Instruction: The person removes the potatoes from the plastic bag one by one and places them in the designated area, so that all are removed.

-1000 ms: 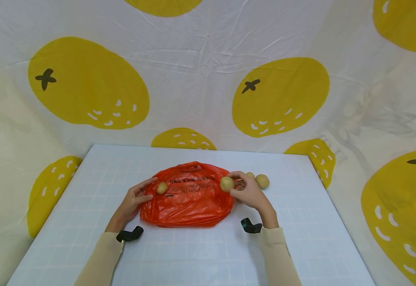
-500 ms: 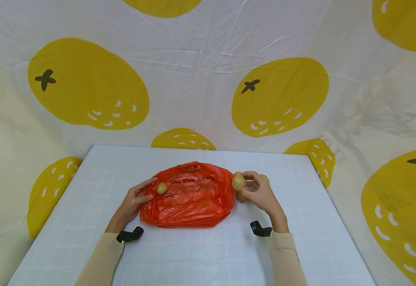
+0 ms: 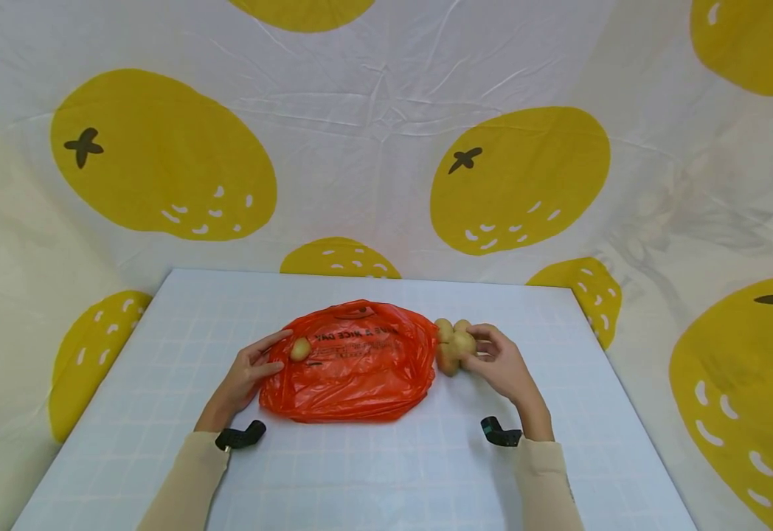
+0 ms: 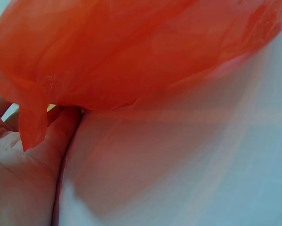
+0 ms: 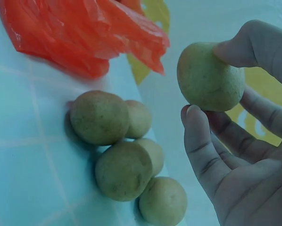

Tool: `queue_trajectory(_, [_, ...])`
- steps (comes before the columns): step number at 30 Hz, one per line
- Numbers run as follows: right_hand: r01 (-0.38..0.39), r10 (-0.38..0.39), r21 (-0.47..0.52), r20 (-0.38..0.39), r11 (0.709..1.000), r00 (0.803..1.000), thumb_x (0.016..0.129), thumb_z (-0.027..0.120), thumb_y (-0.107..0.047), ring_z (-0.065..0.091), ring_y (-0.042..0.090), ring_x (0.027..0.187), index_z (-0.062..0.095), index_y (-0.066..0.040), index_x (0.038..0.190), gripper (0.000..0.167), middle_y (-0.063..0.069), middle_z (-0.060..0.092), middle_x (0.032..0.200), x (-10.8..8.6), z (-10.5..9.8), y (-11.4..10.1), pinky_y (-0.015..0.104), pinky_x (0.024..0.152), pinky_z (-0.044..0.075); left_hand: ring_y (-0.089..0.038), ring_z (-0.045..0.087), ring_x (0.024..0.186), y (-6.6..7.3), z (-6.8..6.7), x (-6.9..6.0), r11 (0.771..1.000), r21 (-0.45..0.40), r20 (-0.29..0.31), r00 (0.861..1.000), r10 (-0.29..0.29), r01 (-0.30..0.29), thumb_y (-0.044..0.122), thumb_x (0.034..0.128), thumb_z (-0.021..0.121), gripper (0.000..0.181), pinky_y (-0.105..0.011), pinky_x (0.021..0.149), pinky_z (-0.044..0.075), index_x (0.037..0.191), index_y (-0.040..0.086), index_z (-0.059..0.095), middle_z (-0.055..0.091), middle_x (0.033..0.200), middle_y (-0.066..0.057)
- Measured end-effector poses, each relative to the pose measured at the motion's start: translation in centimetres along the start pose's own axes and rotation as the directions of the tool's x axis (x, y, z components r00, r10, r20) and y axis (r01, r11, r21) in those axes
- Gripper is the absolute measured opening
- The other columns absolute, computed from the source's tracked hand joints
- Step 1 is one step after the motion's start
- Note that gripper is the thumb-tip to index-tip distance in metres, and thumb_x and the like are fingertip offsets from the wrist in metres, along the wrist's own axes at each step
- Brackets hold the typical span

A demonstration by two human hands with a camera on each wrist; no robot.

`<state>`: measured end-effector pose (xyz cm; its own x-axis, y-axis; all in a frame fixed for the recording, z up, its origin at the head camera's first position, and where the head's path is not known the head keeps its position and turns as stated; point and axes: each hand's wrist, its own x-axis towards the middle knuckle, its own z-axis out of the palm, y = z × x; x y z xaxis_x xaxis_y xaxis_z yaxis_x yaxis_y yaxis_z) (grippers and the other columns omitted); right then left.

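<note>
- The right grip (image 3: 501, 361) pinches a pale potato (image 5: 209, 77) between thumb and fingertips, above the counter (image 3: 347, 479) and near the other potatoes (image 5: 124, 172); since the thing is smooth and round, it could squirt loose if the thumb slips.
- Five of those sit bunched just beside the right edge of the red bag (image 3: 360, 391); a bump from the held one or from the knuckles would probably set some rolling.
- The left grip (image 3: 243, 375) lies at the bag's left edge, thumb and forefinger spread; tugging there might tip the small potato (image 3: 301, 349) that shows on the bag's left part.
- The bag is thin, glossy, crinkled plastic, dark print reading backwards; it would likely drag or bunch easily.
- The potatoes are matte, tan and roundish, some faintly speckled, one slightly dented.
</note>
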<state>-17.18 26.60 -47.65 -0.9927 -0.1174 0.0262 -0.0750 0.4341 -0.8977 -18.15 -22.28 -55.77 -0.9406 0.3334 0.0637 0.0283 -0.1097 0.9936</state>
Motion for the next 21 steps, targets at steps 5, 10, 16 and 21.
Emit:
queue_trajectory(5, [-0.017, 0.017, 0.012, 0.001, 1.0, 1.0, 0.091, 0.08, -0.02, 0.064, 0.033, 0.115, 0.057, -0.007, 0.133, 0.049, 0.017, 0.059, 0.136, -0.3, -0.3, 0.5, 0.019, 0.085, 0.057, 0.001, 0.049, 0.135, 0.0, 0.0, 0.0, 1.0, 0.002, -0.001, 1.0, 0.001, -0.001, 0.002, 0.0977, 0.06, 0.065, -0.022, 0.102, 0.052, 0.157, -0.003, 0.035, 0.021, 0.168, -0.025])
queue_trajectory(10, [-0.052, 0.051, -0.023, -0.017, 0.998, 0.999, 0.09, 0.081, -0.023, 0.063, 0.033, 0.116, 0.058, -0.008, 0.136, 0.053, 0.014, 0.058, 0.14, -0.8, -0.6, 1.1, 0.016, 0.087, 0.054, 0.001, 0.049, 0.135, -0.1, -0.1, 0.0, 1.0, 0.0, -0.002, 1.0, 0.004, -0.004, 0.001, 0.0976, 0.06, 0.065, -0.022, 0.101, 0.052, 0.157, -0.003, 0.035, 0.021, 0.168, -0.026])
queue_trajectory(16, [-0.072, 0.071, -0.037, -0.033, 0.997, 0.997, 0.092, 0.077, -0.016, 0.062, 0.035, 0.119, 0.056, -0.006, 0.139, 0.052, 0.018, 0.057, 0.142, -1.2, -1.2, 1.9, 0.015, 0.086, 0.054, 0.002, 0.049, 0.135, -0.1, -0.1, 0.0, 1.0, -0.004, 0.0, 1.0, 0.007, -0.007, 0.001, 0.0975, 0.06, 0.065, -0.022, 0.101, 0.052, 0.157, -0.004, 0.035, 0.02, 0.168, -0.026])
queue_trajectory(21, [-0.074, 0.072, -0.037, -0.061, 0.997, 0.996, 0.092, 0.077, -0.018, 0.063, 0.035, 0.117, 0.057, -0.006, 0.138, 0.051, 0.019, 0.058, 0.14, -1.3, -1.7, 2.8, 0.015, 0.085, 0.054, 0.002, 0.049, 0.135, -0.1, -0.1, 0.0, 1.0, -0.002, -0.005, 1.0, 0.004, -0.004, 0.002, 0.0976, 0.061, 0.065, -0.022, 0.101, 0.052, 0.157, -0.003, 0.035, 0.021, 0.168, -0.026])
